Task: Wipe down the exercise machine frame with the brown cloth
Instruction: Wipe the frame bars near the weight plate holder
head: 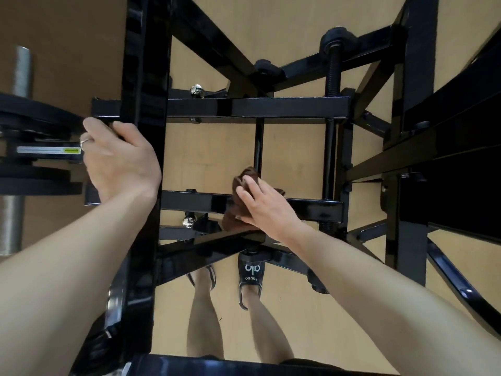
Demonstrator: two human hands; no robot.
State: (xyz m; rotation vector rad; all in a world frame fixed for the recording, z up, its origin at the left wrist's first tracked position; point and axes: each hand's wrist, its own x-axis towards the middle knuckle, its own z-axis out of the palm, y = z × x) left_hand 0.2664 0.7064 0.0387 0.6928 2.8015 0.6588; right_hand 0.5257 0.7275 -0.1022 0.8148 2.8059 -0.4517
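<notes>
Right hand [267, 206] gripping brown cloth [238, 210]

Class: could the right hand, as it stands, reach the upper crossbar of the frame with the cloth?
Probably yes. The right hand presses the brown cloth on the lower crossbar; only open space and a thin upright rod lie between it and the upper crossbar.
</notes>
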